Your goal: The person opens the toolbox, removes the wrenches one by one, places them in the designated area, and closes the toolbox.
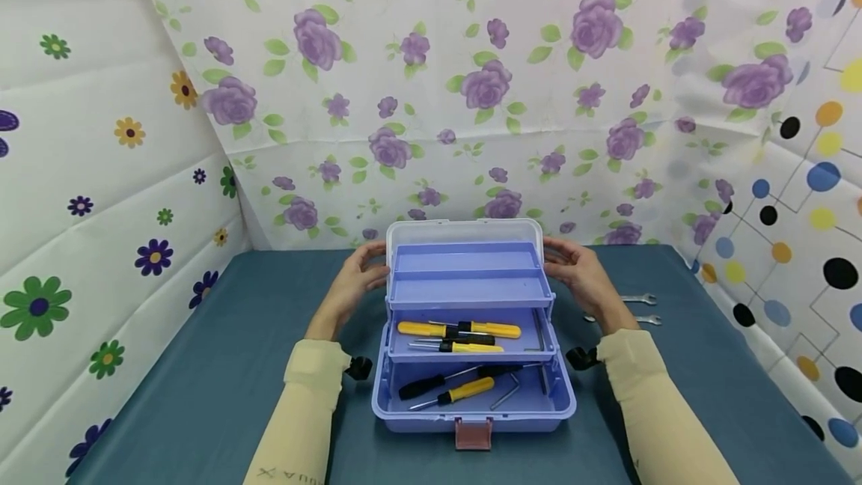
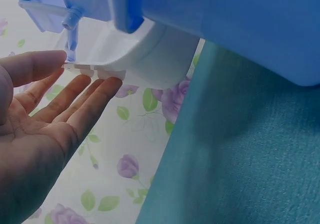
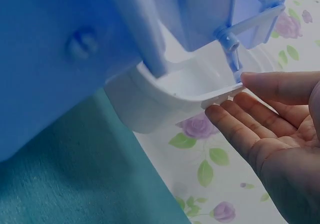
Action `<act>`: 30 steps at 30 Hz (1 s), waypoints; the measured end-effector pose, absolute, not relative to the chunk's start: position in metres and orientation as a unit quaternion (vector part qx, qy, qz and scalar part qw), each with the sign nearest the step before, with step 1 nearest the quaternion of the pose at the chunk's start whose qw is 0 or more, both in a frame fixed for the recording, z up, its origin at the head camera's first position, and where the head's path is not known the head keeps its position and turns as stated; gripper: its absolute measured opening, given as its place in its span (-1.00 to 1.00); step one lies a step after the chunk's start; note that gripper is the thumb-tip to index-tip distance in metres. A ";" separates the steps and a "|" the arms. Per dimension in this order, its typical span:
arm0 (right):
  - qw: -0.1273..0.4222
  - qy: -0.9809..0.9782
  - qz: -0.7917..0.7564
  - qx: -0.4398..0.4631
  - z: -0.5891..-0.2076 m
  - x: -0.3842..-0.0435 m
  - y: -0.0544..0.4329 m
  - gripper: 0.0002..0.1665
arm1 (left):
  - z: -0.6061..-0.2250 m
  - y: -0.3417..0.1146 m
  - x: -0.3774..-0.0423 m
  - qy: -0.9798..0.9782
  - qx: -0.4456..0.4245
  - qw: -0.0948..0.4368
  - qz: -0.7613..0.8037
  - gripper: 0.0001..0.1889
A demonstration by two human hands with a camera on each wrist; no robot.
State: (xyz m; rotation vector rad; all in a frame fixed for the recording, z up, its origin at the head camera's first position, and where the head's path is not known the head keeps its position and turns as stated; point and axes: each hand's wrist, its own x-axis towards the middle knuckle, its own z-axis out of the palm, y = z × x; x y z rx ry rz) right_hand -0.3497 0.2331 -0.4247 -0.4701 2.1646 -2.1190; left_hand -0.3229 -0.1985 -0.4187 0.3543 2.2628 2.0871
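A blue toolbox [image 1: 411, 424] stands with its trays fanned out and its white lid [image 1: 465, 230] tipped back. At the lid's left edge, my left hand [image 1: 353, 279] pinches the rim, thumb on one side and fingertips beneath, as the left wrist view shows. My right hand [image 1: 582, 279] holds the opposite rim [image 3: 225, 96] the same way. Several yellow and black screwdrivers [image 1: 494, 330] lie in the middle tray [image 1: 465, 357]. In the bottom compartment are a yellow screwdriver [image 1: 471, 389], a black-handled screwdriver [image 1: 420, 388] and a bent hex key [image 1: 506, 394]. The top tray [image 1: 468, 290] holds nothing.
Two wrenches [image 1: 640, 299] lie on the teal tabletop [image 1: 700, 395] behind the right wrist, partly hidden by it. A reddish latch [image 1: 474, 435] hangs at the toolbox's front. Patterned cloth walls [image 1: 431, 58] enclose the table at the back and both sides.
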 end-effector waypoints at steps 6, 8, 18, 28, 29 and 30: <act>0.044 0.712 -0.682 -0.158 -0.423 -0.349 0.234 -0.31 | -0.418 -0.198 -0.323 0.730 0.113 0.024 0.674 -0.46; 0.044 0.715 -0.680 -0.158 -0.423 -0.349 0.234 -0.31 | -0.417 -0.199 -0.322 0.728 0.114 0.024 0.676 -0.46; 0.028 0.719 -0.676 -0.156 -0.421 -0.349 0.236 -0.32 | -0.414 -0.196 -0.321 0.719 0.125 0.020 0.684 -0.46; -0.001 0.706 -0.687 -0.170 -0.421 -0.347 0.235 -0.34 | -0.413 -0.195 -0.319 0.716 0.130 0.003 0.686 -0.48; -0.003 0.706 -0.687 -0.171 -0.421 -0.347 0.235 -0.35 | -0.412 -0.195 -0.318 0.716 0.130 0.002 0.686 -0.48; -0.005 0.706 -0.687 -0.170 -0.421 -0.347 0.235 -0.35 | -0.412 -0.194 -0.318 0.716 0.130 0.001 0.686 -0.48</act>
